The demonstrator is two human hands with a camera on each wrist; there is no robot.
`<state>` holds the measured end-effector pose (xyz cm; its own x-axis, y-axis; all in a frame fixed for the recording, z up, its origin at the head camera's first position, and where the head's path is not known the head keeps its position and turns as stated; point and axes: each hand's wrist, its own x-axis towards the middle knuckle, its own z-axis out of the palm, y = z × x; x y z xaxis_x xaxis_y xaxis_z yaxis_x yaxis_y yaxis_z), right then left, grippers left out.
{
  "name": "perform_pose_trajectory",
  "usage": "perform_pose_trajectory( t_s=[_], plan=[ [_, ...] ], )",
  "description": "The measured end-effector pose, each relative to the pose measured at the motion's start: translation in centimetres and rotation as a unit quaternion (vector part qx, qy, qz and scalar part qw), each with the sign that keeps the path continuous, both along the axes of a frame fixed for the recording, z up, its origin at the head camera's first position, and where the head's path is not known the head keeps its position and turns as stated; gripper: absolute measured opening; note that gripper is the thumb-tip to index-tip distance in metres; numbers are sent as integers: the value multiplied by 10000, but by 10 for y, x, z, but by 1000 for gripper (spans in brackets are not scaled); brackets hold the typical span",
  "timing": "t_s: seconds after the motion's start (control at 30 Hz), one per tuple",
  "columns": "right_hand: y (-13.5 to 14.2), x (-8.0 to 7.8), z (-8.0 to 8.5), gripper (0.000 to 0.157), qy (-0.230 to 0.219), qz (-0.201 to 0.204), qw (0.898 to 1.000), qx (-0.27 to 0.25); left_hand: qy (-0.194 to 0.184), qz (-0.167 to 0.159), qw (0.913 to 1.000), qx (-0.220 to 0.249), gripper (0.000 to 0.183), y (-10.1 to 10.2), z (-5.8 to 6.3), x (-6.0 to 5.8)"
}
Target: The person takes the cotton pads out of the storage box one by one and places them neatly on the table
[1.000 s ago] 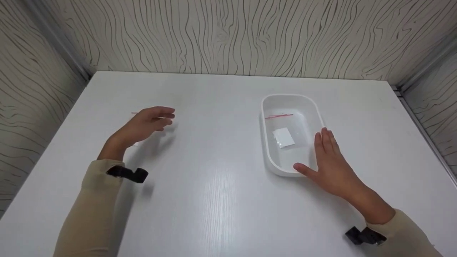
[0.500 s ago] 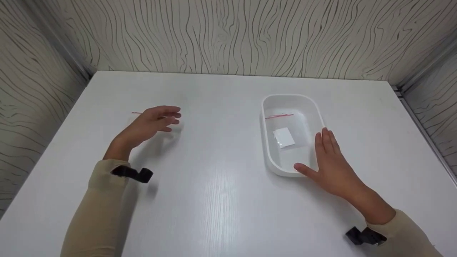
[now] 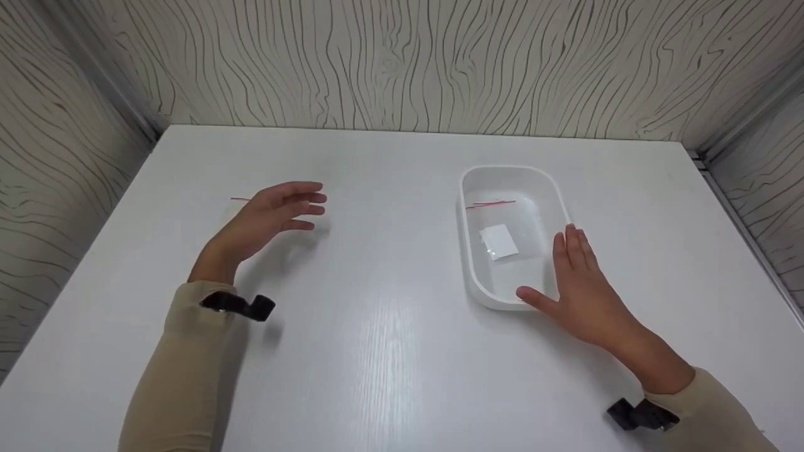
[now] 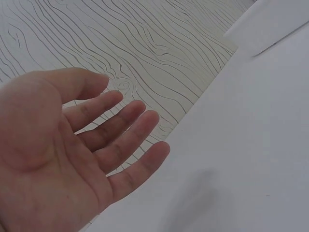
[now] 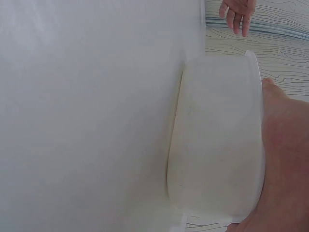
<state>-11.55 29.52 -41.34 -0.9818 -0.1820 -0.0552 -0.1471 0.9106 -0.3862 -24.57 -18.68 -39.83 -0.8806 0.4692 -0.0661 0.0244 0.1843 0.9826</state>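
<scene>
At the left of the head view, a beige sleeve (image 3: 179, 364) with a black wrist device (image 3: 239, 306) leads up to the left hand (image 3: 264, 216), left of centre. Its fingers are spread a little apart and loosely bent, with nothing in their hold; the left wrist view shows the palm facing the camera. A short red line (image 3: 239, 198) shows just beyond that hand's back edge, on the white table (image 3: 377, 263); what it belongs to is mostly hidden. A wood-grain panel (image 3: 389, 63) stands across the top of the frame.

Right of centre sits a white tub (image 3: 502, 304), upright on the table. In it, thin red lines (image 3: 493, 203) lie towards the far left and a small white packet (image 3: 499, 242) lies nearer the middle.

At the lower right, the right hand (image 3: 584, 295) rests on the tub, its straight fingers together along the right rim and its thumb stretched out to the near rim. Another beige sleeve and black device show in the lower right corner.
</scene>
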Motion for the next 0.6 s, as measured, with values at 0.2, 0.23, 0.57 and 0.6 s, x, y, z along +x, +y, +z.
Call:
perform_pose_trajectory(
  t_s=[0.2,0.23,0.57,0.6],
  plan=[
    [0,1,1,114,-35,12,10000,-15,-93,59,9999,93,42,2,-3,0],
    [0,1,1,114,-34,9,10000,-9,-92,78,9999,92,42,2,-3,0],
    [1,0,0,115,-38,-25,10000,2,-222,227,9988,373,42,12,-5,-2],
    [1,0,0,115,-35,-27,10000,-4,-218,219,9988,390,43,13,-5,-2]
  ],
)
